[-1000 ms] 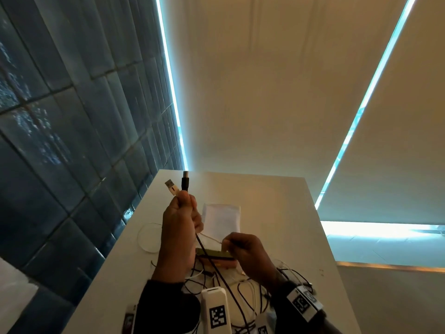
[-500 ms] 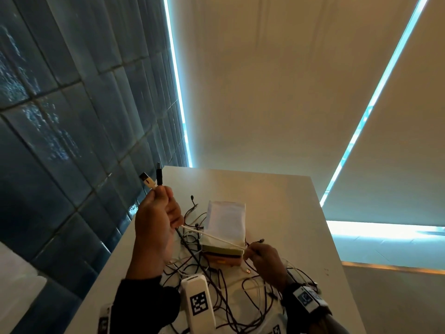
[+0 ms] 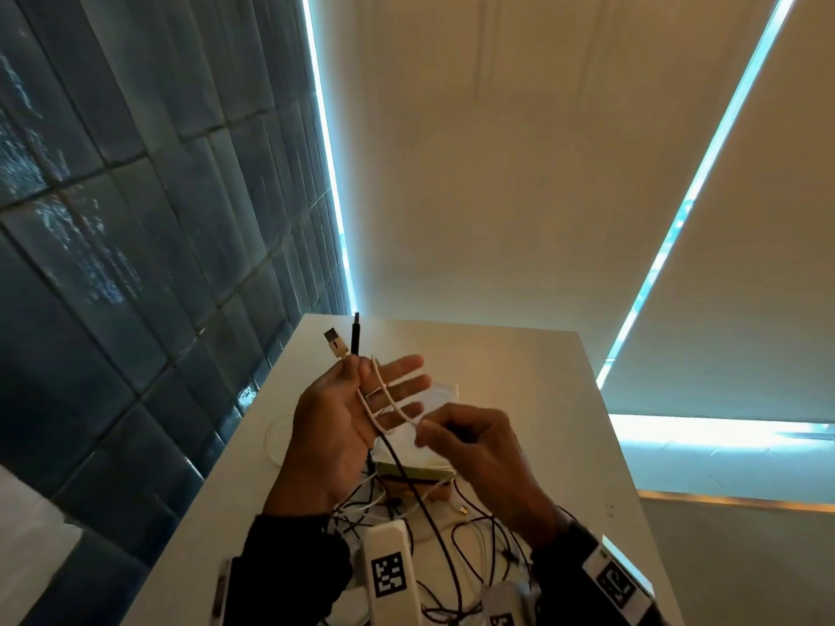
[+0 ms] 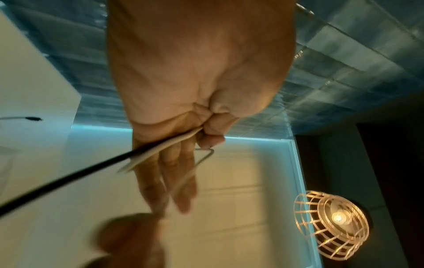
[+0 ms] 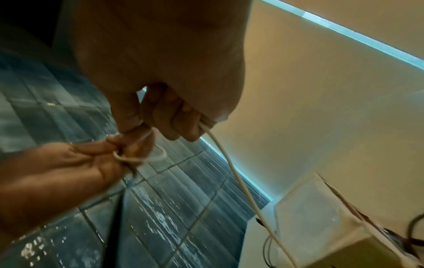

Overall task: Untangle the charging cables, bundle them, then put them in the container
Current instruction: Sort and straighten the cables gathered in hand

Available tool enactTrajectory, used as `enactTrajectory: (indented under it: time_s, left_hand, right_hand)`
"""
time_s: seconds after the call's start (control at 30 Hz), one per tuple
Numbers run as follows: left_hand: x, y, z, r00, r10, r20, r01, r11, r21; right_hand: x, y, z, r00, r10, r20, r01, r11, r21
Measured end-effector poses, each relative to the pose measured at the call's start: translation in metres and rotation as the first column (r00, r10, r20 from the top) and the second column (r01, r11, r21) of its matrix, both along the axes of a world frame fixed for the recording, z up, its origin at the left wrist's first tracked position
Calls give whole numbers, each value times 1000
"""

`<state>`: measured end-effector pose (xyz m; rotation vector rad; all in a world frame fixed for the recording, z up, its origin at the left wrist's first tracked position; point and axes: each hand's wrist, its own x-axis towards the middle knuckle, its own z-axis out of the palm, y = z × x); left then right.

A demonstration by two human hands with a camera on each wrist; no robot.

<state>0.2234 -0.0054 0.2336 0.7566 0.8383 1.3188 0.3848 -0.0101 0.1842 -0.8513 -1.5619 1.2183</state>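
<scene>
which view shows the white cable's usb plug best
The head view: the usb plug sticks up clear above the left hand, beside a black plug. The left wrist view shows only cable crossing the palm; the right wrist view shows cable in the right hand, no plug.

hands: 2, left hand, right hand | held cables: 2, white cable, black cable | container: 1 | counter: 1 | loose cables on counter: count unclear | ceiling lamp: 1
</scene>
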Motion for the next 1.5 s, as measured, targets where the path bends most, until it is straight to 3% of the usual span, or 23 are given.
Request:
enactTrajectory:
  time_s: [0.1,0.2,0.47,0.6,0.87,0.97,1.03,1.2,1.3,1.4,1.5]
  left_hand:
    - [-6,-1,4,988,10,155,-16,999,38]
    - [-8,-2,5,981,-4,195,-8,998,61]
    - [-4,-2,-5,985,-47,164,37,998,59]
    - [-9,-2,-2,985,-33,171,19,996,82]
    - [-5,-6,4,996,-13,85,3,993,117]
    - [-6,-5,3,999,24,25,-26,994,107]
    - [-7,-2,0,999,51,-7,-50,995,87]
    - [1,-1,-8,981,127,-150,-124,992,25]
    - [4,1,-9,967,179,-180,-179,984,19]
    - [2,2,-5,977,163,-137,-164,986,3]
    - [1,0,1,994,101,47,-101,995,-16]
  right_hand:
    - [-1,-4,-20,997,66,27,-63,993,-101]
    - [3,1,-43,998,42,48,-34,987,-156]
    - [1,14,-97,985,24,169,6,985,-171]
    - [8,15,-110,988,-9,156,43,976,-213]
    - [19,17,-141,982,-96,163,163,867,-471]
    - [9,16,-128,972,-198,126,234,826,-512]
    - [4,20,-103,970,-241,25,219,828,-516]
    - [-10,21,-21,957,-145,-251,81,965,-248]
    - [-19,10,5,976,-14,-217,-3,997,-78]
    - [-23,-2,7,982,77,-170,-88,995,-56]
    - [-23,-6,-9,983,135,-121,-146,986,-86]
